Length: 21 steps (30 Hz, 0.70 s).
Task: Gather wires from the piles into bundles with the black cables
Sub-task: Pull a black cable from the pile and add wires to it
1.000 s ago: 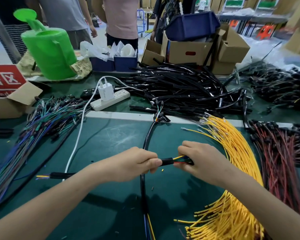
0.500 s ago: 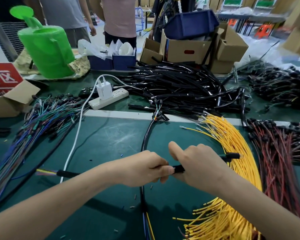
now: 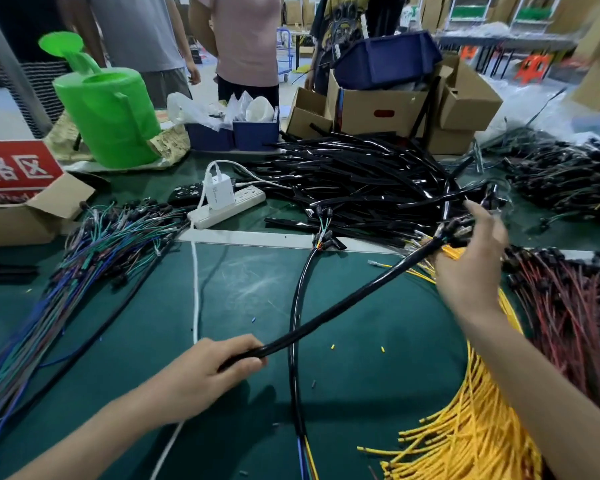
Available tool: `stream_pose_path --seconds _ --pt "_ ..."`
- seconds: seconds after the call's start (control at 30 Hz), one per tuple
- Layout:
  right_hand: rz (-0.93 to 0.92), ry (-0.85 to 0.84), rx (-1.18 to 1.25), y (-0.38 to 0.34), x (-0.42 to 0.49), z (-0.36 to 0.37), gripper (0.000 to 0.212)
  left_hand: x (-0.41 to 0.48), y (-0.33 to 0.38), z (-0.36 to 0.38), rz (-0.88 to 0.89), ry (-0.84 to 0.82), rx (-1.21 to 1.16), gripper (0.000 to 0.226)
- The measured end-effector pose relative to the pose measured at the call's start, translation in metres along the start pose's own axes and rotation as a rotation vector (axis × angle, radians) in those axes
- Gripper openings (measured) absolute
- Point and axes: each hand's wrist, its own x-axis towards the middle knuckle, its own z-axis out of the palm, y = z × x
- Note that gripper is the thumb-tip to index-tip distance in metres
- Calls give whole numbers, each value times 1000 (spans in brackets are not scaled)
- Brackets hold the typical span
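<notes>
Left hand (image 3: pixel 208 372) and right hand (image 3: pixel 471 261) grip a black cable (image 3: pixel 347 304) crossing over a lying bundle (image 3: pixel 294 396).

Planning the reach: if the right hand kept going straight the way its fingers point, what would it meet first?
Probably the right edge of the black cable pile, lying just beyond the right hand. Depth is unclear, so the hand may pass above it.
</notes>
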Motion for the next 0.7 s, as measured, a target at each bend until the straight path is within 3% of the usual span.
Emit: stream_pose_path --seconds 0.1,0.17,0.3,0.5,0.63,0.7 --pt "819 -191 919 -27 -15 28 28 1 11 19 14 106 1 25" --pt "1011 -209 1197 -37 -20 38 27 2 18 25 -12 165 23 19" --pt "929 -44 1334 -58 -16 45 47 -3 28 27 -39 248 67 17" --pt "886 -109 1278 -71 4 62 60 -15 46 22 -125 240 174 38" --pt "707 -383 963 -66 13 90 56 -6 62 47 -273 69 204 43" --pt "559 -460 618 -67 9 108 46 0 70 60 -302 51 140 48"
